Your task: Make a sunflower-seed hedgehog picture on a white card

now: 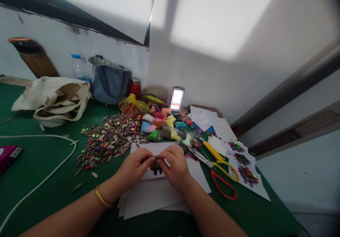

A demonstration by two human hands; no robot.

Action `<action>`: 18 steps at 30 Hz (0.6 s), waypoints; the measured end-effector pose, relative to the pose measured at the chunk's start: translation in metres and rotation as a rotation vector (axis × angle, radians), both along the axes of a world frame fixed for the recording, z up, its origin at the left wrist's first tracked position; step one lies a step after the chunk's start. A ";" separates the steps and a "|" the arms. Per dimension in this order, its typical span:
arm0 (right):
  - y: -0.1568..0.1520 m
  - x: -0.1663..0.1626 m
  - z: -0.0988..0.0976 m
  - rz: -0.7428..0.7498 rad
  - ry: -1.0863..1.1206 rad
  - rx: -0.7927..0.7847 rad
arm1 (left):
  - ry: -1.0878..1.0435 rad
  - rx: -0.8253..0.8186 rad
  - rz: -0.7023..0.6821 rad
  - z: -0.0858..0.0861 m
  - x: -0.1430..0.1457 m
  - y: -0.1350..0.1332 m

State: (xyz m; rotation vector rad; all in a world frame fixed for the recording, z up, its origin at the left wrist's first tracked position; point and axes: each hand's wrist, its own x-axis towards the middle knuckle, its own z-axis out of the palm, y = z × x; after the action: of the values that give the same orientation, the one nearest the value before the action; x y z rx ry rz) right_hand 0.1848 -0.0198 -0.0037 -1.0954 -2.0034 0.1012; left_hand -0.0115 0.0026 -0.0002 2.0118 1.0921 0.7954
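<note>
Sunflower seed (156, 158) over a seed figure (156, 168) on white paper (159, 194)
The striped sunflower seed is pinched between left hand (136, 166) and right hand (174, 167); the dark seed figure lies flat just beneath it.

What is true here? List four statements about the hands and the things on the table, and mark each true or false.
1. The left hand and right hand both pinch a small dark seed piece over white paper. True.
2. The scissors lie left of both hands. False: they lie to the right of the right hand.
3. A gold bangle sits on the left wrist. True.
4. The sunflower seeds are heaped on the white paper. False: they lie on the green table, beyond the left hand.
</note>
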 end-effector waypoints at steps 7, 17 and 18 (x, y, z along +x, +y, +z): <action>0.000 0.001 0.000 0.033 0.018 -0.004 | 0.005 -0.011 -0.017 -0.001 -0.001 0.000; 0.001 0.002 0.000 0.032 0.007 -0.038 | -0.016 0.104 -0.027 0.001 -0.002 0.000; 0.001 0.002 0.000 0.034 0.011 -0.041 | -0.010 0.103 -0.030 0.001 -0.002 0.000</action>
State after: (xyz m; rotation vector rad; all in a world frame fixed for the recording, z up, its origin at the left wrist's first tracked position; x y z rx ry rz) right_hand 0.1873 -0.0184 -0.0041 -1.0837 -2.0183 0.1665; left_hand -0.0133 0.0028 0.0008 2.1020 1.0316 0.8614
